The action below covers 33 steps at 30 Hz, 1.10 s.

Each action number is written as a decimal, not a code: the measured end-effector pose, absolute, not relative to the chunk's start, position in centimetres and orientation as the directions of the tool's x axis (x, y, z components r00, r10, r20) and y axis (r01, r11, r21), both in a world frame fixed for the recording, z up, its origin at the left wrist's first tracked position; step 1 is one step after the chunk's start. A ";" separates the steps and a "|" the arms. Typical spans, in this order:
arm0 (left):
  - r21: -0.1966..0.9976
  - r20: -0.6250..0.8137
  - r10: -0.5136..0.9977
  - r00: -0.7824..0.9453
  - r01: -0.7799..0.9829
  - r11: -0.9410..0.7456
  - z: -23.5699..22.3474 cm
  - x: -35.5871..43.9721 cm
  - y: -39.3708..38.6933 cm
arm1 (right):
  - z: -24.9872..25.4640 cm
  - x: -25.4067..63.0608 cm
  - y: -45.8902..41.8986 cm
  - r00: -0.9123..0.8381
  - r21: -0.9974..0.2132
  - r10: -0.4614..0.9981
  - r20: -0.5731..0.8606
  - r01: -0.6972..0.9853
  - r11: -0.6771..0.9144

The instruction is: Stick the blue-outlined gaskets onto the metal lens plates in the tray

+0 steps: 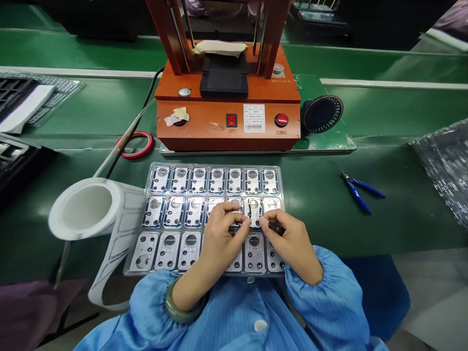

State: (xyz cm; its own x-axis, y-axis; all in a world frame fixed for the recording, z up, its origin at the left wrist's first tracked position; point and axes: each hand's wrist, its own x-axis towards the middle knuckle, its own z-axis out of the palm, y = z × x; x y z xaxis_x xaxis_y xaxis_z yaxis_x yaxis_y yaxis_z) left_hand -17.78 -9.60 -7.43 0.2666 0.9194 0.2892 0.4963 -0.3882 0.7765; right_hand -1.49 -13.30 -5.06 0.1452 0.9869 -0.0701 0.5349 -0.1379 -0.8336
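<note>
A clear plastic tray [204,169] lies on the green bench, holding three rows of metal plates with round openings. The top row and most of the middle row have blue edging, and the front row is bare silver. My left hand [223,231] curls over the middle of the tray, its fingertips on a plate [236,207] in the middle row. Whether it grips anything is hidden. My right hand [290,241] pinches a small black tool [276,227] just above the tray. A narrow white strip [254,212] stands on the neighbouring plate, between my hands.
An orange press machine [226,122] with a red switch and red button stands beyond the tray. Around it are a small black fan [322,114], blue-handled cutters [358,192], a red tape roll [134,145], a white label roll [86,209], stacked trays [18,161] and a plastic sheet [444,165].
</note>
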 end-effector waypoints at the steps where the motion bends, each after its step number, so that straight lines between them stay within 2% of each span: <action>1: 0.776 0.285 0.919 0.271 0.499 -0.387 -7.4 -17.8 -9.6 | -5.1 -1.5 -13.3 0.146 -0.832 0.987 -0.074 0.536 -0.141; 33: 0.735 0.275 0.912 0.304 0.545 -0.403 -7.5 -17.8 -9.4 | -4.9 -1.6 -12.9 0.144 -0.818 0.980 -0.135 0.541 -0.192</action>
